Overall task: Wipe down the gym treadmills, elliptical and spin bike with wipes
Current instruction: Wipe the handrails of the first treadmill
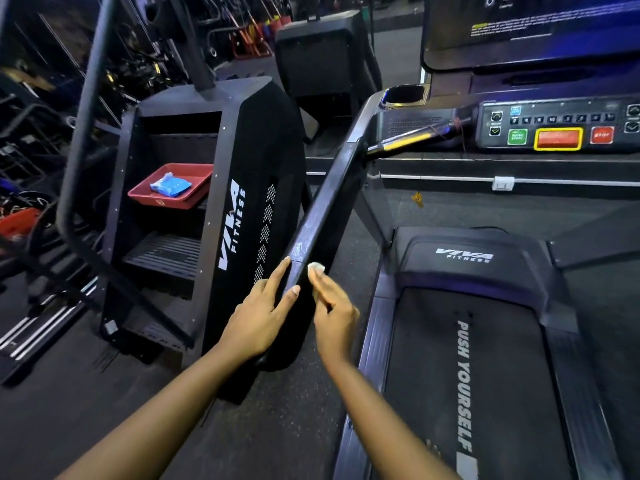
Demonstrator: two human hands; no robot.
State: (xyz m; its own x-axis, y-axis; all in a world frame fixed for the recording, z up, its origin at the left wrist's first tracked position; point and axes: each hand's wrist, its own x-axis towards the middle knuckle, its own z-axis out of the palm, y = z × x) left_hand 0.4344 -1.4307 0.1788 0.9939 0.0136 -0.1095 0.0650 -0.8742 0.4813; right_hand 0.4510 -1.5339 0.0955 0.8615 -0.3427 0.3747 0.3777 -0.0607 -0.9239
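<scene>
A black treadmill fills the right side, its belt point(485, 375) printed "PUSH YOURSELF". Its left handrail point(329, 209) slopes down toward me from the console point(554, 129). My left hand point(263, 313) rests on the rail's lower end from the left, fingers straight, thumb over the top. My right hand point(334, 313) presses a small white wipe point(316, 269) against the rail's right side; only the wipe's tip shows past the fingertips.
A black stair-climber machine point(242, 220) stands left of the rail, with a red tray point(166, 199) holding a blue wipes pack point(170, 186) on one step. Its curved rail point(74, 202) rises at far left. Racks and weights crowd the background.
</scene>
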